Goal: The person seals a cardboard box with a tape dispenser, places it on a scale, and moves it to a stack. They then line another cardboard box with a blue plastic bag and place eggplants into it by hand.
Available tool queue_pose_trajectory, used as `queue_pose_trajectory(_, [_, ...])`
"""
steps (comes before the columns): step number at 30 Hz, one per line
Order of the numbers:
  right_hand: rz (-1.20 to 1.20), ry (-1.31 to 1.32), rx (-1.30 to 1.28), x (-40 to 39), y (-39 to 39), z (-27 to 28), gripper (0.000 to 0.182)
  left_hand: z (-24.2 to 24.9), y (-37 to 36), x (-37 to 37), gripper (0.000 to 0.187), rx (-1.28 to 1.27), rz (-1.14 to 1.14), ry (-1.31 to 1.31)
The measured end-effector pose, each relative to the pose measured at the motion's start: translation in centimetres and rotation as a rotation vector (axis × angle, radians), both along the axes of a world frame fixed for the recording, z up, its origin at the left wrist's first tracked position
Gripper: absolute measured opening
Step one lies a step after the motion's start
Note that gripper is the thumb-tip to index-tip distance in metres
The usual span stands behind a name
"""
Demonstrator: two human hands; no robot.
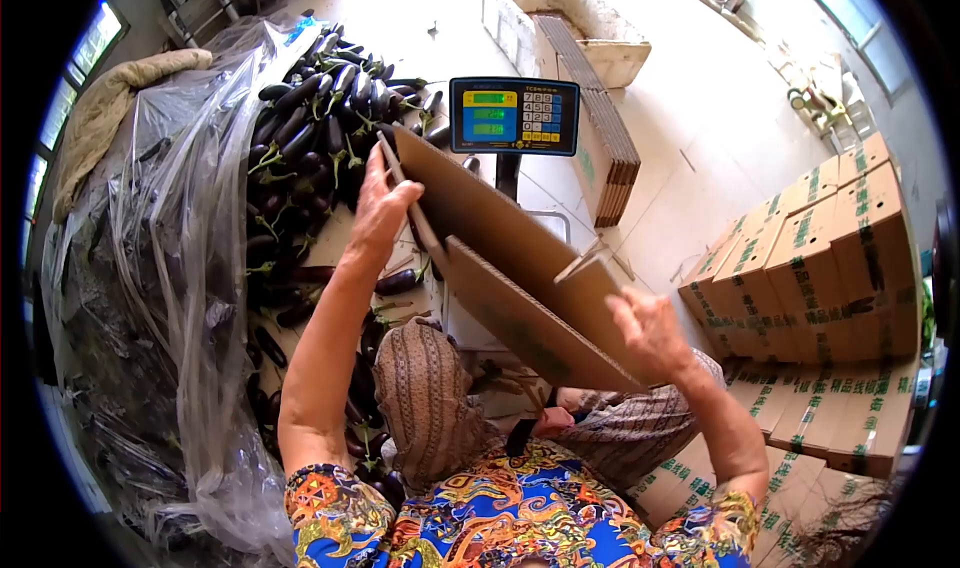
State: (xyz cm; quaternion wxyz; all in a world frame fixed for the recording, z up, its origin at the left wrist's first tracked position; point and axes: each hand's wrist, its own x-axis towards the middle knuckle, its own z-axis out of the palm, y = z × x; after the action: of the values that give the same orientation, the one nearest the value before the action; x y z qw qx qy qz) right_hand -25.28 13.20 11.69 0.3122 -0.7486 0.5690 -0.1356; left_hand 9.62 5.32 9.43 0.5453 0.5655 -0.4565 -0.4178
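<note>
A cardboard box (530,313), unfolded into an open shape and tilted, is held above my lap. My left hand (385,203) grips its far-left end, with the thumb on the panel's edge and the fingers behind. At the box's right end is my right hand (650,333), its fingers bent around the cardboard and partly hidden. A small flap (580,260) stands up near that end. Behind the box, the display of a digital scale (514,116) shows lit green readings. The box covers much of the scale's platform (470,318).
Many eggplants (330,98) are heaped at the left, beside clear plastic sheeting (170,298). Flat folded cartons (600,138) lean against a white tub (610,58) behind the scale. Printed closed boxes (810,258) are stacked at the right.
</note>
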Motion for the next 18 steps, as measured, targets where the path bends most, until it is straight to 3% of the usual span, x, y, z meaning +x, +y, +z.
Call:
queue_pose_trajectory(4, [-0.081,-0.002,-0.210,-0.8,-2.8,-1.6,0.036,3.1,2.4,2.5,0.072,0.099,-0.073,-0.141])
queue_pose_trajectory(5, [-0.140,0.093,0.037,0.0,-3.6,1.2,0.036,3.0,2.9,3.1,0.072,0.071,-0.108,-0.264])
queue_pose_trajectory(7, [-0.096,0.072,-0.030,-0.3,-4.7,2.0,0.036,2.4,3.9,3.7,0.072,0.011,-0.191,-0.509])
queue_pose_trajectory(8, [-0.040,0.193,-0.137,-0.4,-4.6,1.1,0.034,1.5,4.3,3.7,0.076,-0.132,-0.374,-0.607])
queue_pose_trajectory(9, [0.007,0.315,-0.249,-0.6,-4.6,0.3,0.032,0.5,4.8,3.2,0.081,-0.088,-0.391,-0.626])
queue_pose_trajectory(11, [-0.197,0.347,-0.185,1.6,-4.4,-0.1,0.030,1.0,5.5,1.9,0.082,-0.032,-0.461,-0.676])
queue_pose_trajectory(12, [-0.217,0.161,-0.480,2.0,-4.1,-1.4,0.031,0.3,5.3,2.0,0.082,-0.013,-0.496,-0.760])
queue_pose_trajectory(13, [-0.222,0.023,-0.517,3.3,-3.6,-0.7,0.031,0.5,5.2,1.5,0.084,0.034,-0.570,-0.887])
queue_pose_trajectory(15, [-0.027,-0.236,-0.677,4.5,-3.6,-2.3,0.031,1.4,4.9,0.2,0.090,0.125,-0.725,-1.146])
queue_pose_trajectory(16, [0.071,-0.244,-0.680,5.1,-3.4,-2.4,0.033,-1.3,4.6,0.6,0.090,-0.014,-0.721,-1.247])
queue_pose_trajectory(18, [0.333,-0.255,-0.626,6.2,-4.0,-2.6,0.041,-2.0,4.1,0.8,0.074,-0.127,-0.620,-1.112])
